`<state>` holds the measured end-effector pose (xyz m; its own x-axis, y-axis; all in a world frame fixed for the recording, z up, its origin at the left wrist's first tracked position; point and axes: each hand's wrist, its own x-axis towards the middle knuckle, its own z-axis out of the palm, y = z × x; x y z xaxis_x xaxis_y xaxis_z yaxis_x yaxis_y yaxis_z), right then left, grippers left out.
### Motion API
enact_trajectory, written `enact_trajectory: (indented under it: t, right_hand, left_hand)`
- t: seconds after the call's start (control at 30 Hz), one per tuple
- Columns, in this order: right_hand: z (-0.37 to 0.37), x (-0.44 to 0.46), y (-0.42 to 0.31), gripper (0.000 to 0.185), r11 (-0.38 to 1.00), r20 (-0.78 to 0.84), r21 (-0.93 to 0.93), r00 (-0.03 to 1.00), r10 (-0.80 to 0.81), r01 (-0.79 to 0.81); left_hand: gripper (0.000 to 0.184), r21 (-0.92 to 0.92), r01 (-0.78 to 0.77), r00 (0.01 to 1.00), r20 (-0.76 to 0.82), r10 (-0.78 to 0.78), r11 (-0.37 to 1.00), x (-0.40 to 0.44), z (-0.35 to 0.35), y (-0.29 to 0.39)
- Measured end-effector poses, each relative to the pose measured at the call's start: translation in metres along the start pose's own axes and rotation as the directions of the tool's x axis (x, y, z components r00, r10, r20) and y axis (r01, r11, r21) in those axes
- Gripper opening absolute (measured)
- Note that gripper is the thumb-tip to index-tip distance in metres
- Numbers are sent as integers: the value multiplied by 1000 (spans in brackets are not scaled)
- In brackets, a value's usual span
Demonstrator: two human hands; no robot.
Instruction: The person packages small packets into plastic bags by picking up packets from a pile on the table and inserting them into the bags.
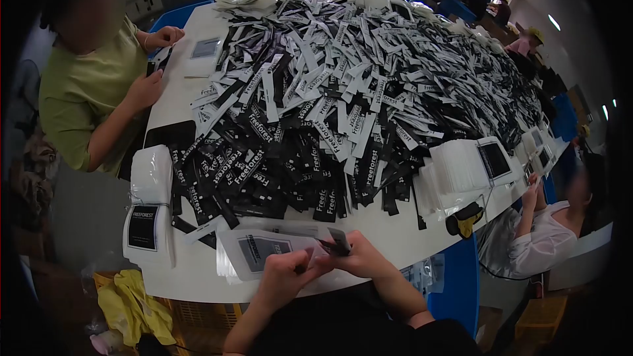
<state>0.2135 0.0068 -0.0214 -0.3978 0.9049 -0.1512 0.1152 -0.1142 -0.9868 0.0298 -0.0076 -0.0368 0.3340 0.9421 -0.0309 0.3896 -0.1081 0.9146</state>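
Note:
At the table's front edge, my left hand (pixel 285 275) pinches the edge of a clear plastic bag (pixel 232 250) with a dark printed "FREEFOREST" panel. This bag lies over a stack of similar bags. Close against it, my right hand (pixel 362 255) has its fingers closed around a small dark folded label strip (pixel 337 240). The fingertips of both hands meet over the bag, partly hiding its opening. Just beyond them spreads a large heap of black and white "Freeforest" label strips (pixel 310 118).
Bundled bags (pixel 150 178) stand at the left and more bags (pixel 455 171) at the right, beside a black-and-yellow tape dispenser (pixel 465 219). A person in green (pixel 92 86) works at the left, another in white (pixel 544 237) at the right. A blue bin (pixel 461 283) sits below.

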Motion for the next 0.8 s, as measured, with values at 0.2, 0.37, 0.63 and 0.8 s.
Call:
enact_trajectory:
  t: [0.2, 0.37, 0.63, 0.8]
  right_hand:
    - [1, -6, 9, 22, 990, 53, 132, 997, -49, 42]
    - [21, -7, 0, 37, 942, -79, -310, 984, -161, 129]
    - [33, -13, 6, 38, 731, -307, -625, 774, -554, 275]
    - [15, -18, -4, 28, 866, -216, -392, 884, -414, 310]
  left_hand:
    - [17, -110, -42, 989, 136, 57, 993, 2, -9, 1]
    - [13, 18, -244, 964, -102, 244, 970, 0, -1, 0]
    - [17, 313, -254, 930, -180, 320, 915, -23, -7, 22]
    - [16, 515, -291, 815, -309, 491, 807, -31, -18, 43]
